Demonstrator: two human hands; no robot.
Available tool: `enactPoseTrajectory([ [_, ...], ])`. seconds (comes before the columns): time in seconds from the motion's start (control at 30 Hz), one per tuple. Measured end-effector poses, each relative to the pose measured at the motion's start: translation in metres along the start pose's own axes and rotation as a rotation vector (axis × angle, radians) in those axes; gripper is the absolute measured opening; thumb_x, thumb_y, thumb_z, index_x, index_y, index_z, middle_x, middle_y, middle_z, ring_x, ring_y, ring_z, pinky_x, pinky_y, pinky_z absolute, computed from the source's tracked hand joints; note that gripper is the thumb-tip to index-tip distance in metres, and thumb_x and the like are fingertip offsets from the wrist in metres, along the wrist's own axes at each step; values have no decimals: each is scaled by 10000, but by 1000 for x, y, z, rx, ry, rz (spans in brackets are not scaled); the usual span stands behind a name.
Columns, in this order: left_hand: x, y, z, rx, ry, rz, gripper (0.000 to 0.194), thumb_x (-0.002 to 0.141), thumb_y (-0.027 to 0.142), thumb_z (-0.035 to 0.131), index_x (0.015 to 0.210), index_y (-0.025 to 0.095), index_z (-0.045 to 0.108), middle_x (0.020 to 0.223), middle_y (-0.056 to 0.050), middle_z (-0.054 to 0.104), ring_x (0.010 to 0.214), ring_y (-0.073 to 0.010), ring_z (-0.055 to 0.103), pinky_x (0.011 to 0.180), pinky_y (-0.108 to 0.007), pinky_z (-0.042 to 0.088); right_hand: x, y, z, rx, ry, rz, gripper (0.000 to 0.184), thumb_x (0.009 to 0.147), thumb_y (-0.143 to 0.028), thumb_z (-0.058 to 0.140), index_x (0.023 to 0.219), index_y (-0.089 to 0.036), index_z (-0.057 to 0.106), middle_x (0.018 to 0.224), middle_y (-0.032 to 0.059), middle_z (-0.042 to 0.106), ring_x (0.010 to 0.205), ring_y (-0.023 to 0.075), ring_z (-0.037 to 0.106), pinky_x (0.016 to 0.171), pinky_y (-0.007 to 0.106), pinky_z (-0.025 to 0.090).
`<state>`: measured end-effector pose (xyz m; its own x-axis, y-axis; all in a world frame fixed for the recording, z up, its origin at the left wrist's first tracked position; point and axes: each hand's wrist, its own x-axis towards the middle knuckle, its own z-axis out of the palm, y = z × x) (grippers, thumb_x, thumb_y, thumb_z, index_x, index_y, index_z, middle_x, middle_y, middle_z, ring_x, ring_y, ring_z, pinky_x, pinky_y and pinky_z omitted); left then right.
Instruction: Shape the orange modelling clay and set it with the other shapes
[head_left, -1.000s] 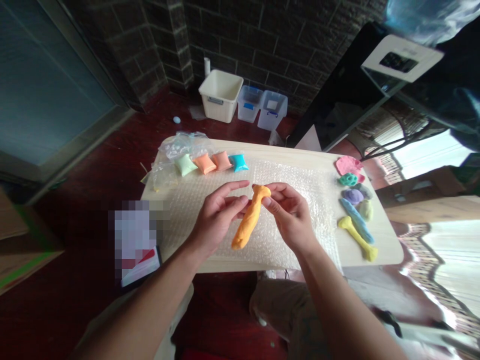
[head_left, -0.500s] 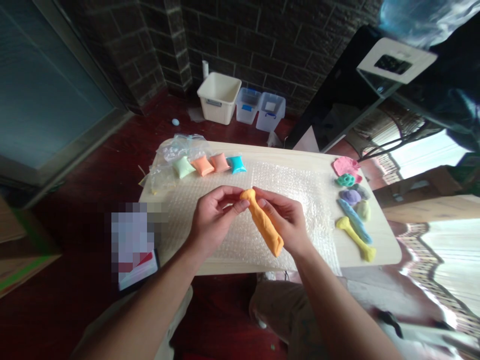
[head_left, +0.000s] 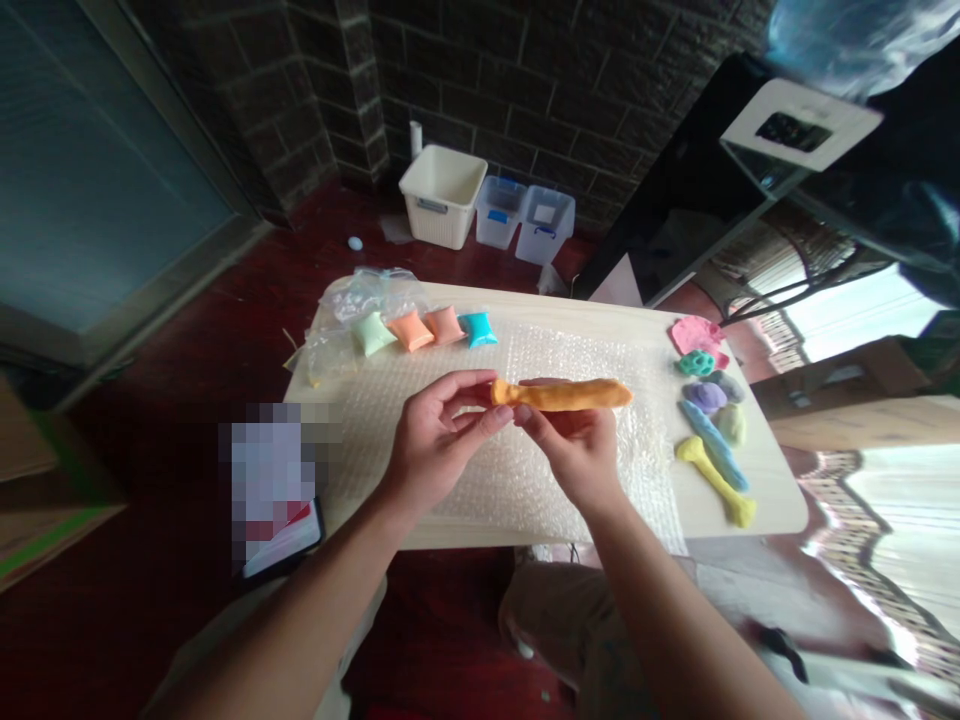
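Observation:
An orange roll of modelling clay (head_left: 574,395) lies level between my hands, above a sheet of bubble wrap (head_left: 480,480). Its left end is pinched into a small knob with a narrow neck. My left hand (head_left: 442,430) closes thumb and fingers on that knob. My right hand (head_left: 574,440) holds the roll near the neck, thumb in front and fingers behind and beneath it. To the right sit shaped clay pieces: a yellow bone-like one (head_left: 716,480), a blue stick (head_left: 714,445), a purple lump (head_left: 706,397), a green one (head_left: 696,362) and a flat pink one (head_left: 697,338).
Green (head_left: 373,333), orange (head_left: 411,331), salmon (head_left: 445,325) and turquoise (head_left: 478,328) clay packets line the table's back left, beside clear plastic bags (head_left: 367,295). A cream bin (head_left: 442,200) and two clear boxes (head_left: 545,225) stand on the floor behind.
The orange clay roll has swung from slanting down toward me to lying level, its free end pointing right. Both hands still hold it by the knobbed end.

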<state>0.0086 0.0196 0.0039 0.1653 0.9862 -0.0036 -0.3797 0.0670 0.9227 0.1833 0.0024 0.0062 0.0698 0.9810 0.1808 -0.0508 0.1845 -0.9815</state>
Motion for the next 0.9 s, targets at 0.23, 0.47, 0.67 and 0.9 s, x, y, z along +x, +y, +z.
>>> enactPoseTrajectory([
  [0.23, -2, 0, 2, 1, -23, 3, 420, 810, 300, 958, 1165, 177, 770, 1124, -91, 811, 1036, -237, 791, 944, -388, 670, 4, 1, 3, 211, -3, 214, 157, 838, -385, 925, 855, -248, 852, 832, 30, 785, 723, 158, 643, 695, 324, 557],
  [0.47, 4, -1, -5, 56, 67, 26, 385, 864, 329, 903, 1206, 198, 785, 1149, -84, 802, 1015, -214, 759, 910, -349, 644, 11, -11, -8, 203, 59, 219, 329, 838, -443, 888, 1102, -265, 807, 662, -50, 638, 542, 116, 555, 546, 286, 482],
  [0.67, 14, -1, -9, -85, 177, 22, 399, 853, 317, 903, 1223, 239, 776, 1194, -72, 778, 1100, -214, 729, 918, -339, 630, 14, -10, -15, 169, 33, 259, 257, 848, -425, 873, 956, -218, 766, 723, -5, 718, 583, 137, 651, 565, 297, 545],
  [0.9, 11, -3, 1, -120, -32, -66, 329, 882, 384, 895, 1138, 200, 799, 1191, -104, 795, 1166, -262, 729, 1046, -395, 565, 5, -7, 3, 332, -69, 410, 276, 877, -390, 892, 1023, -205, 748, 955, 60, 838, 757, 181, 811, 678, 292, 650],
])
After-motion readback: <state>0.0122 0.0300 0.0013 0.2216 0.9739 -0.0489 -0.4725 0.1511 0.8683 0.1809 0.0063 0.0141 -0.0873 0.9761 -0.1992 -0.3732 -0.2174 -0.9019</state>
